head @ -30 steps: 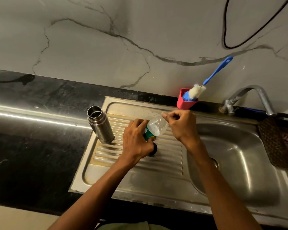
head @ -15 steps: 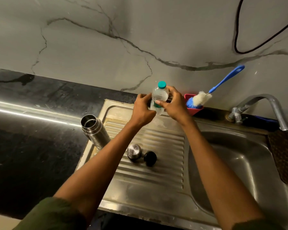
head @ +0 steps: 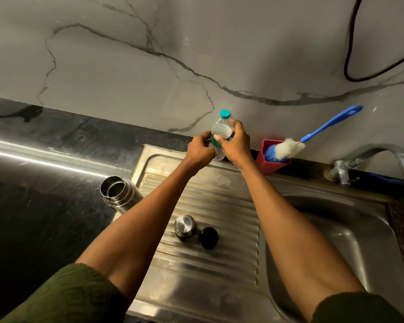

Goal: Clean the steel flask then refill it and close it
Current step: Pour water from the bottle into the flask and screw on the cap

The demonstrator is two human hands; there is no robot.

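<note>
So both hands are up at the back edge of the steel sink unit (head: 196, 287), wrapped around a small clear plastic water bottle (head: 220, 134) with a teal cap (head: 225, 114) still screwed on. The right hand (head: 236, 145) has its fingers and thumb curled round the bottle's middle, over the green label. The left hand (head: 200, 151) grips it lower down, fingers curled against the bottle's base. The bottle stands about upright, right up near the marble-look wall (head: 149, 66).

The steel flask (head: 120, 192) sits at the left edge of the sink unit's ribbed drainboard, roughly where the drainboard meets the dark desk (head: 44, 183). It's open, no lid, and you can see straight into its mouth; it looks tilted toward the camera but that may just be the wide lens. The left forearm hides its lower part. Nobody's touching it.

On the drainboard, nearer the camera than the flask and to its right, there's a shiny steel cup-lid (head: 185, 226) and a black stopper (head: 208, 237) just beside each other, close but I can't tell if they touch.

Right of the bottle, at the back of the sink unit, a red holder (head: 269, 164) carries a bottle brush (head: 308, 137) with a blue handle and a white and blue head, leaning off to the right. Further right is the tap (head: 383, 155) arching over the basin (head: 336, 241). A black cable (head: 352, 43) loops on the wall above the tap. Green sleeves (head: 68, 297) show on both arms at the bottom.
</note>
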